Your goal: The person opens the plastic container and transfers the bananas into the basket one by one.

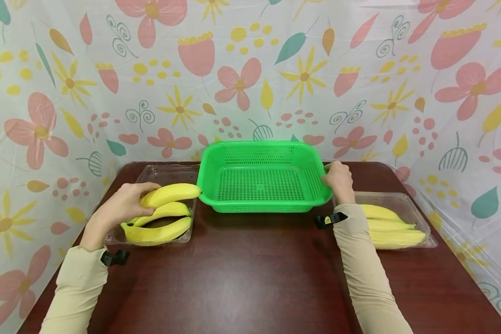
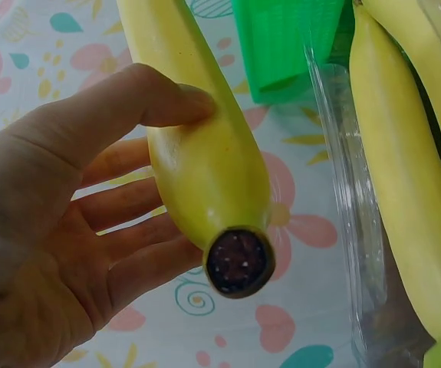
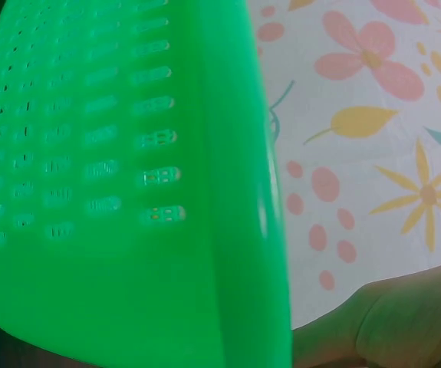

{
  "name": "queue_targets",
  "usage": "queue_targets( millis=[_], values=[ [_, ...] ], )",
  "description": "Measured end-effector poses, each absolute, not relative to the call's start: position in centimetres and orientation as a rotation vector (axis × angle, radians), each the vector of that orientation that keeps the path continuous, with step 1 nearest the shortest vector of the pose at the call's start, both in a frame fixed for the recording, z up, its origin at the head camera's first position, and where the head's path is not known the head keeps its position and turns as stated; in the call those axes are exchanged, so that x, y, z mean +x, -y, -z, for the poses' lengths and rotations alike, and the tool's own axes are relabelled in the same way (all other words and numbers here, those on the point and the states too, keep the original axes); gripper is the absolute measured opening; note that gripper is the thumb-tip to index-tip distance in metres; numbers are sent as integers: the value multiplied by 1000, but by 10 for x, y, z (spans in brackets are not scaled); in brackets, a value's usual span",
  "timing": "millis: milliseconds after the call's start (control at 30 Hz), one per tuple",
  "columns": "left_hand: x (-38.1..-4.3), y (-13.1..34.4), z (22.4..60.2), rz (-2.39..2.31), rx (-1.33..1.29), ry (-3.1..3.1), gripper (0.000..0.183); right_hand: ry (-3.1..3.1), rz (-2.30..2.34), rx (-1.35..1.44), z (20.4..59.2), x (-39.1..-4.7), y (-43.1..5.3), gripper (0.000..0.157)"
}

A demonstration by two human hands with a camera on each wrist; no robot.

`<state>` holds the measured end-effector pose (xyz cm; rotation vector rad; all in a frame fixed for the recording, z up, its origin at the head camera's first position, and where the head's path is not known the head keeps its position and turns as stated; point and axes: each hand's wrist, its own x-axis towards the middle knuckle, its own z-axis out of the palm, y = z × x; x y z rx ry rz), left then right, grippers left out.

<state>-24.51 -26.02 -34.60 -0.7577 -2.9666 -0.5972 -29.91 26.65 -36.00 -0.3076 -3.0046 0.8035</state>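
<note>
Held banana in relation to a green basket. The banana (image 1: 173, 194) lies in the left hand (image 1: 123, 204), above a clear left tray (image 1: 167, 174); its long axis runs crosswise, roughly level, and points toward the near left corner of the green basket (image 1: 259, 203). The far tip meets the basket's rim in the head view, though whether the two touch cannot be told. The left wrist view shows the thumb (image 2: 182, 107) pressed along one side of the fruit, the fingers behind it, and a dark, blunt end (image 2: 239, 262) facing the camera. The right hand (image 1: 340, 178), well apart from the left, grips the rim at the basket's opposite end; its fingertips are partly hidden. Containers: the basket, with perforated walls and floor, stands at the back of the table (image 1: 250, 269) between two trays. The left tray holds at least two more bananas (image 1: 163, 232); the clear right tray (image 1: 417, 208), partly behind the right forearm, holds several bananas (image 1: 384, 225) side by side.
</note>
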Motion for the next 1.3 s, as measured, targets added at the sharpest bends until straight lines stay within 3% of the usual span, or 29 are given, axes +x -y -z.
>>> queue_targets(
  millis=[1300],
  values=[
    [-270, 214, 340, 527, -867, 2913, 55, 3001, -856, -311, 360, -299, -270, 48]
  ],
)
